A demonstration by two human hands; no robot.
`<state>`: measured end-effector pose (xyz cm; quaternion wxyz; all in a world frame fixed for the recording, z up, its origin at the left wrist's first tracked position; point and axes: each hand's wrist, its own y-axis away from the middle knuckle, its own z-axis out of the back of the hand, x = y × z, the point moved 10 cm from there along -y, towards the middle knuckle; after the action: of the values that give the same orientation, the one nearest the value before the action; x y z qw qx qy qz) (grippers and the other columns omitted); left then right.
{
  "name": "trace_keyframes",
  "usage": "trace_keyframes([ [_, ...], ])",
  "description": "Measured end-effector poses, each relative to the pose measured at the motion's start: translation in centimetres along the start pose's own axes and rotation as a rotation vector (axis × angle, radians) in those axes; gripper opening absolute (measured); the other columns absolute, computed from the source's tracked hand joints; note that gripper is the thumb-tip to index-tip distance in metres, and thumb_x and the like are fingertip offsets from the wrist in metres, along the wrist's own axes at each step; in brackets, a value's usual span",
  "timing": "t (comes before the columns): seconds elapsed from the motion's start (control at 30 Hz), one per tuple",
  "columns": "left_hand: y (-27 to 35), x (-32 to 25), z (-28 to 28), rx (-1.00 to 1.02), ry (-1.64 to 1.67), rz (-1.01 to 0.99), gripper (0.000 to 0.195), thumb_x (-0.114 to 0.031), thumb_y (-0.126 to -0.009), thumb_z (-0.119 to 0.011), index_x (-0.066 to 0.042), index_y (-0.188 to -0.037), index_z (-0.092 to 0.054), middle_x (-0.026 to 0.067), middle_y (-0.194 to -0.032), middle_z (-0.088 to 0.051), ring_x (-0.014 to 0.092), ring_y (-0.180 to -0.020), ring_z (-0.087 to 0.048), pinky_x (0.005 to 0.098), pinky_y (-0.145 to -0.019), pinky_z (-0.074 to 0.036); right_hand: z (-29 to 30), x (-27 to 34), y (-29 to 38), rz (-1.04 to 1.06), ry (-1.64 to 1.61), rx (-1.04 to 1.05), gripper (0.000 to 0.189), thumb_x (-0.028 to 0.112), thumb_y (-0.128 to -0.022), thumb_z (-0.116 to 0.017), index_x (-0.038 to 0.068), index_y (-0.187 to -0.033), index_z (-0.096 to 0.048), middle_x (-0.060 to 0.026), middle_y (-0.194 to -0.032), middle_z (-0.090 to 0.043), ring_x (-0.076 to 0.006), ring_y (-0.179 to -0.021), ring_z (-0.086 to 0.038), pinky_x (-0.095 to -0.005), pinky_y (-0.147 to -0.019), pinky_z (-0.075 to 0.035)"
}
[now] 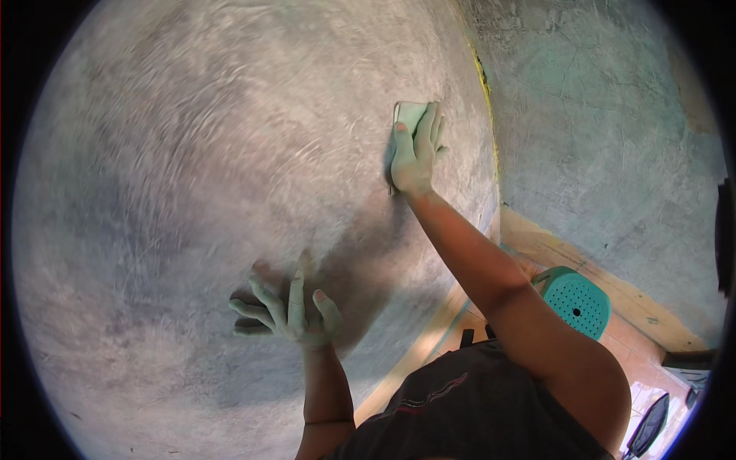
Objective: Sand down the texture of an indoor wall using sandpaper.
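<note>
Dust coats both of my hands. My right hand (418,152) presses a flat, pale rectangular pad (409,115), perhaps a sanding block or folded sandpaper, against the plastered wall (230,144). Its thumb and fingers lie over the pad, whose top edge shows above the thumb. Lower and to the left, my left hand (293,313) holds nothing, its fingers spread close to the wall; whether they touch it I cannot tell. Curved marks and cloudy grey patches cover the wall's surface.
A second, greenish wall (586,115) meets the first at a corner with a yellow-edged crack (486,86). On the tiled floor (632,345) below stands a teal perforated plastic stool (586,299). A dark object (650,425) lies at the lower right.
</note>
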<state>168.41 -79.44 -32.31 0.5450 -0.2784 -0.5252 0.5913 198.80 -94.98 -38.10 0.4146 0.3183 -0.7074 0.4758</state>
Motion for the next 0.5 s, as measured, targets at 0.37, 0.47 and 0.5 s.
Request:
trace_keyframes([
  [0.37, -2.9, -3.9, -4.3, 0.064, -0.094, 0.033, 0.038, -0.039, -0.09, -0.049, -0.021, -0.113, -0.072, 0.0197, -0.152, -0.039, 0.049, -0.147, -0.009, 0.0587, -0.114, 0.013, 0.1, 4.0, -4.5, 0.45, 0.11, 0.055, 0.093, 0.053, -0.086, -0.053, -0.011, -0.147, -0.025, -0.0299, -0.155, -0.022, -0.0527, -0.144, -0.015, -0.0731, -0.109, -0.002],
  [0.47, -3.2, -3.7, -4.5, 0.058, -0.116, 0.024, 0.039, -0.039, -0.091, -0.048, -0.021, -0.115, -0.071, 0.0186, -0.152, -0.039, 0.048, -0.148, -0.009, 0.0575, -0.115, 0.013, -0.6, 6.5, -3.2, 0.689, 0.077, 0.2, 0.092, 0.053, -0.084, -0.055, -0.01, -0.145, -0.03, -0.0299, -0.152, -0.029, -0.0513, -0.143, -0.02, -0.0734, -0.109, -0.003],
  [0.5, -3.3, -3.9, -4.5, 0.059, -0.132, 0.009, 0.039, -0.039, -0.091, -0.047, -0.021, -0.117, -0.071, 0.0179, -0.153, -0.039, 0.047, -0.148, -0.01, 0.0571, -0.115, 0.013, -1.8, 8.0, -0.9, 0.934, 0.073, 0.432, 0.091, 0.054, -0.085, -0.055, -0.01, -0.145, -0.031, -0.0303, -0.15, -0.032, -0.0509, -0.143, -0.022, -0.0734, -0.108, -0.003],
])
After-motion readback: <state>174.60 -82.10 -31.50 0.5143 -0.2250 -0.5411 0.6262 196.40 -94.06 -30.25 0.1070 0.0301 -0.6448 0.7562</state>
